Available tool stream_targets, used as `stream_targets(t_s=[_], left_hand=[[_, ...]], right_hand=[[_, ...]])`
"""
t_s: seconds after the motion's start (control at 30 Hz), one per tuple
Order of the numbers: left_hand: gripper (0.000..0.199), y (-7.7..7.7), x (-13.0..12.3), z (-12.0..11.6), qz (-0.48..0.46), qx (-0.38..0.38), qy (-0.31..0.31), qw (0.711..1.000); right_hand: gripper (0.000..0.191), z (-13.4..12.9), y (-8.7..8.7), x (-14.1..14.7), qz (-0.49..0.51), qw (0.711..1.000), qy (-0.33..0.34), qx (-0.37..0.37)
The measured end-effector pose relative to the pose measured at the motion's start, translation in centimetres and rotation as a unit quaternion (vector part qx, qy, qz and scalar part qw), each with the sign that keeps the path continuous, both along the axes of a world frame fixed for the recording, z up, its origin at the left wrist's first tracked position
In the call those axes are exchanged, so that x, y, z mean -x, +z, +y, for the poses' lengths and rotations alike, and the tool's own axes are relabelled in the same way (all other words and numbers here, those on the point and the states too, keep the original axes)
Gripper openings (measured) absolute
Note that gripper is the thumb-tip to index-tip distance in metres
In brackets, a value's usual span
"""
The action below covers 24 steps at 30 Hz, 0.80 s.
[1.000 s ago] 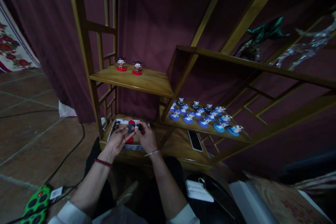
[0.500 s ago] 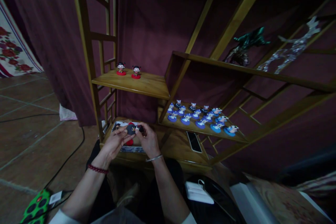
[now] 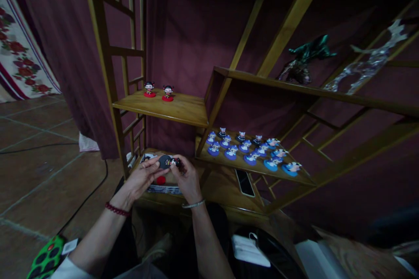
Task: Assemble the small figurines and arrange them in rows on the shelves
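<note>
My left hand pinches a dark round base at its rim. Joined to that base is a small black-haired figurine, lying sideways, with its head end between the fingers of my right hand. Beneath both hands sits an open box with a patterned side. A red round piece shows inside it; my hands hide part of the contents. On the shelf above, two similar black-haired figurines stand upright on red bases.
To the right, a lower shelf carries several blue, purple and black figurines. A phone lies on the bottom board. Higher up stand a green sculpture and a clear one. A green power strip is on the floor.
The view has shifted slightly. Both hands keep their grip on the figurine and its base, which has turned little if at all.
</note>
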<state>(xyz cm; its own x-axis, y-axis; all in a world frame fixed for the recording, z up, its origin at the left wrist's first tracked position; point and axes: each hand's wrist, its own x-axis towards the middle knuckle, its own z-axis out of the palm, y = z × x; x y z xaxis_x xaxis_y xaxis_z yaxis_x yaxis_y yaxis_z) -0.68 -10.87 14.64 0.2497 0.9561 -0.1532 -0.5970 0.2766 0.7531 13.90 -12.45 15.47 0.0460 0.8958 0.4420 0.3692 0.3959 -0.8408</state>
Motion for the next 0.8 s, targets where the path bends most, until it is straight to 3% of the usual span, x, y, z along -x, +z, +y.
stream_targets(t_s=[0.23, 0.43, 0.63, 0.8], left_hand=[[0.024, 0.1, -1.1, -0.4, 0.019, 0.008, 0.020, 1.000], [0.026, -0.1, -1.8, -0.5, 0.008, -0.010, 0.007, 1.000], [0.036, 0.1, -0.4, -0.3, 0.010, -0.028, -0.007, 1.000], [0.032, -0.1, 1.1, 0.0, 0.007, -0.037, -0.013, 0.999]], right_hand=[[0.022, -0.2, -0.8, -1.1, -0.017, 1.000, 0.002, -0.015], [0.023, -0.7, 0.2, -1.8, -0.056, 0.998, -0.012, -0.026], [0.022, -0.7, 0.3, -0.3, -0.061, 0.998, -0.015, -0.030], [0.020, -0.5, 0.6, 1.0, -0.060, 0.998, 0.001, -0.018]])
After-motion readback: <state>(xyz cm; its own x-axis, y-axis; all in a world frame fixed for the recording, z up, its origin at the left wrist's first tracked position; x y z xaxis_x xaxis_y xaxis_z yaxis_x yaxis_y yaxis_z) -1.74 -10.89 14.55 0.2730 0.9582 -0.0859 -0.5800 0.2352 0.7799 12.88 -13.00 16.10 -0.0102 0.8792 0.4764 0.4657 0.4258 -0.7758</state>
